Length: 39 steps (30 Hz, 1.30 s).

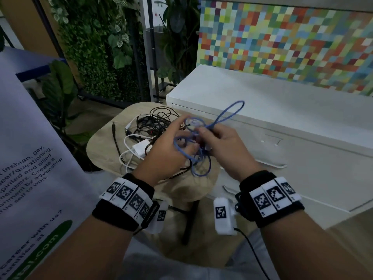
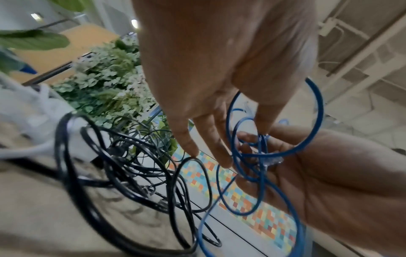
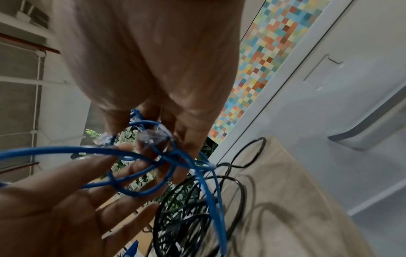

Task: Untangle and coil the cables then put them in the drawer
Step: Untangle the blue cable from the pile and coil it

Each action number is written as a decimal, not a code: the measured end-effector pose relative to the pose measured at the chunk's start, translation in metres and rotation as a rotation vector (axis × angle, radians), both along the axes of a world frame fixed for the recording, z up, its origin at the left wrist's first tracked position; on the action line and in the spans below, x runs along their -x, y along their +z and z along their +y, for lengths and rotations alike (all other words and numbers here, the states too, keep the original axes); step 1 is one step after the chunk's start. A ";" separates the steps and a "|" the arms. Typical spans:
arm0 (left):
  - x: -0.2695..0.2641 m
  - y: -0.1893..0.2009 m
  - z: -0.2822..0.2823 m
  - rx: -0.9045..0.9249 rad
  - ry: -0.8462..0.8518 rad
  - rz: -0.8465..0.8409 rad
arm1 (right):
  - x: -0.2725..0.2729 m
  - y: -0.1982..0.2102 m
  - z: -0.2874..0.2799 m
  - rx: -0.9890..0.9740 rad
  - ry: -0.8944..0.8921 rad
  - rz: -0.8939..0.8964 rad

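Thin blue looped network cable (image 1: 201, 138): held above the near right edge of a round light-wood stool (image 1: 101, 156), left hand (image 1: 165, 156) fingers spread through loops, right hand (image 1: 224, 144) pinching a strand. Tangled black and white cables (image 1: 149, 134): on the stool, beside a white drawer cabinet (image 1: 282, 122).
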<state>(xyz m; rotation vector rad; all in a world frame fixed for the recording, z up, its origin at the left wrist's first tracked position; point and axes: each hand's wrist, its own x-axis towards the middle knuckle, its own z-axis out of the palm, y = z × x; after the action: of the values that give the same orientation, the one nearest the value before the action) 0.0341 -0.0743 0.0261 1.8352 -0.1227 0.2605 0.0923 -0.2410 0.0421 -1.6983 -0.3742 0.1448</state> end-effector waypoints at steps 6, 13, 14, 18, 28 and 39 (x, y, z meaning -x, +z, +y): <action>0.011 -0.013 0.025 0.045 0.137 -0.001 | 0.012 -0.014 0.015 0.069 0.087 0.051; 0.019 -0.016 0.036 0.068 0.191 0.152 | 0.005 -0.016 0.021 -0.071 -0.054 0.256; 0.021 -0.013 0.036 0.076 0.144 0.153 | 0.005 -0.016 0.019 -0.089 -0.055 0.281; 0.023 -0.004 0.038 0.191 0.170 0.142 | 0.002 -0.016 0.013 -0.153 -0.109 0.313; 0.025 -0.002 0.033 0.225 0.024 0.077 | 0.000 -0.021 0.009 -0.184 -0.213 0.231; 0.004 0.013 0.008 -0.220 0.168 0.060 | 0.014 -0.011 0.013 -0.079 0.071 0.145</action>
<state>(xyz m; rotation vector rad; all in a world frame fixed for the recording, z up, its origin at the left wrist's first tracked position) 0.0306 -0.0662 0.0395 2.0733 0.0464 0.3193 0.0785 -0.2285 0.0308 -1.5868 -0.3275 0.2997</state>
